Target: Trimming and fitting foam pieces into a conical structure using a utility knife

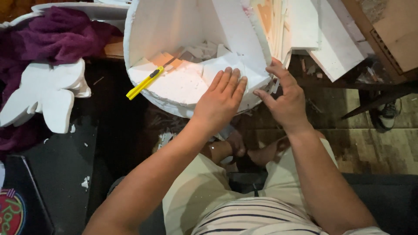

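Note:
A large white foam structure point(174, 26) with a round base and upright walls stands in front of me. My left hand point(220, 98) lies flat, fingers together, pressing on a white foam piece point(226, 65) at the base's near edge. My right hand point(285, 98) rests beside it against the right edge of the structure, fingers spread and touching the foam wall. A yellow utility knife point(143, 82) lies on the round base, left of my left hand. Small foam and tan scraps point(183, 56) lie piled inside.
A white foam cutout with rounded lobes point(45, 93) lies at left on purple cloth point(48, 37). White foam slabs point(335, 41) and a brown cardboard panel point(398, 35) lean at upper right. A dark mat point(56, 165) with foam crumbs sits lower left. Wooden floor point(374, 143) at right.

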